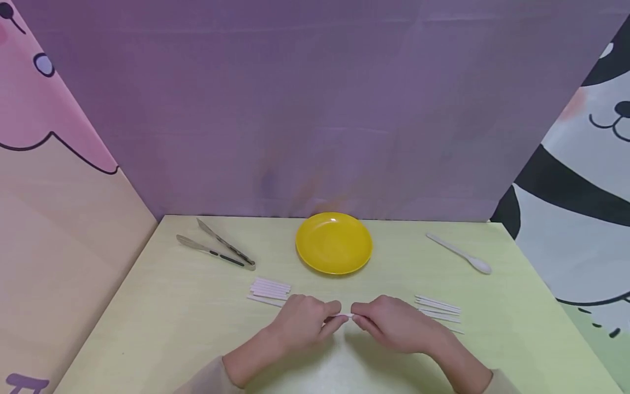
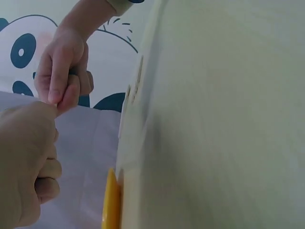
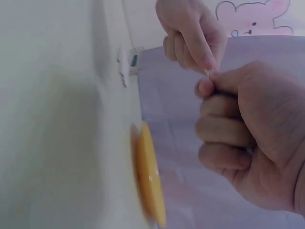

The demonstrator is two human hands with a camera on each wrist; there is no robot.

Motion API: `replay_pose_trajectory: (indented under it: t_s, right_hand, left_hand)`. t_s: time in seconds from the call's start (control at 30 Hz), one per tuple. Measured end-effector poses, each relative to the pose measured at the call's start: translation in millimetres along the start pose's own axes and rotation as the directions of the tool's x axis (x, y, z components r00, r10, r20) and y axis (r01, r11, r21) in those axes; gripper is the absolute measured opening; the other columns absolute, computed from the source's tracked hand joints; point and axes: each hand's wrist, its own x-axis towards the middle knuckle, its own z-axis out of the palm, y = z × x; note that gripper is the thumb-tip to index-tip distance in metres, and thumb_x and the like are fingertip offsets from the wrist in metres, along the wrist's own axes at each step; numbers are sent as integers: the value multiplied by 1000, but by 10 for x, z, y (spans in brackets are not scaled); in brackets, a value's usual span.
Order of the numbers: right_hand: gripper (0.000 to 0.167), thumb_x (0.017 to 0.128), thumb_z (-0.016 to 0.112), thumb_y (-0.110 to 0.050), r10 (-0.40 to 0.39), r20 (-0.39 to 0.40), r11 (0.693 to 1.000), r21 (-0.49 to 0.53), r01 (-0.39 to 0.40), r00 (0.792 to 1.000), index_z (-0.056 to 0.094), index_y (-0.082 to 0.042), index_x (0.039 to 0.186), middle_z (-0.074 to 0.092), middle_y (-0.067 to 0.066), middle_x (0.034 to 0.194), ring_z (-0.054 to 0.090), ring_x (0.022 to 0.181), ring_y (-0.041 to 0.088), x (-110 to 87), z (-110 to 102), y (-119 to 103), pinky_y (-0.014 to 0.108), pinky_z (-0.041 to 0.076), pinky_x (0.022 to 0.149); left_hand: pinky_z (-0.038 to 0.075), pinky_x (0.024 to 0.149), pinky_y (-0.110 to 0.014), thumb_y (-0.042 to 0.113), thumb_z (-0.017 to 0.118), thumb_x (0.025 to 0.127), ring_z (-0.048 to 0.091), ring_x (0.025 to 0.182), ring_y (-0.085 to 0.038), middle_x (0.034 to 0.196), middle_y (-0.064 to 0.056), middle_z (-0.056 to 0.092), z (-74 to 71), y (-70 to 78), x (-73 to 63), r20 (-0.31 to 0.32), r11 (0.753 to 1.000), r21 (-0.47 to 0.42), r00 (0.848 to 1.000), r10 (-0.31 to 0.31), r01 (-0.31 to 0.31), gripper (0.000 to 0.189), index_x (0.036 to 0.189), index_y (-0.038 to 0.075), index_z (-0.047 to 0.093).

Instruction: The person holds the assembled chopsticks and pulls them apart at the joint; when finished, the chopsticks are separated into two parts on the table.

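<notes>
Both hands meet over the front middle of the table, each pinching one end of a thin white stick (image 1: pixel 346 314); only a short stretch of it shows between them. My left hand (image 1: pixel 306 324) has its thumb and forefinger on the left end, and my right hand (image 1: pixel 396 324) grips the right end the same way. In the right wrist view the other fingers of the right hand (image 3: pixel 238 126) are curled in. Several pale sticks (image 1: pixel 272 287) lie beside the left hand. More white sticks (image 1: pixel 440 305) lie beyond the right hand, which partly hides them.
A yellow plate (image 1: pixel 334 243) sits at the back middle of the table. Metal tongs (image 1: pixel 192 243) lie at the back left, spread apart. A white spoon (image 1: pixel 479 265) is at the back right. A purple cloth wall (image 1: pixel 325 109) rises behind the table (image 1: pixel 147 328).
</notes>
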Motion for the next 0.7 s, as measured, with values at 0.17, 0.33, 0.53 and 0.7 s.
replay_pose_trajectory:
  t_s: [0.17,0.33,0.53,0.7]
  right_hand:
    - [33,112,54,-18,-45,6,999,13,45,999,44,-20,81,20,-18,66,16,58,-6,-18,-136,13,14,20,56]
    - [32,112,54,-19,-14,-14,1000,9,14,1000,45,-21,82,20,-18,66,16,58,-6,-34,-239,5,14,20,56]
    - [35,113,54,-24,-69,19,995,70,68,997,44,-22,79,21,-17,66,15,58,-7,-94,-322,26,14,20,57]
    - [34,113,53,-26,-106,19,992,74,104,994,44,-22,80,22,-15,66,14,59,-7,-117,-324,43,14,20,56]
  left_hand:
    - [7,49,-16,38,73,101,23,49,1,56,12,25,-73,30,63,-97,995,96,994,42,-32,45,69,20,46]
    - [6,48,-16,40,72,101,20,48,-1,56,13,23,-145,160,123,-133,983,175,991,-33,56,45,70,21,47]
    - [5,51,-17,40,74,100,15,50,-1,57,12,20,-206,146,155,-112,982,178,991,78,-57,46,69,21,46]
    - [3,51,-17,40,74,100,15,50,0,56,12,21,-218,113,150,-113,977,181,984,135,-113,45,69,22,47]
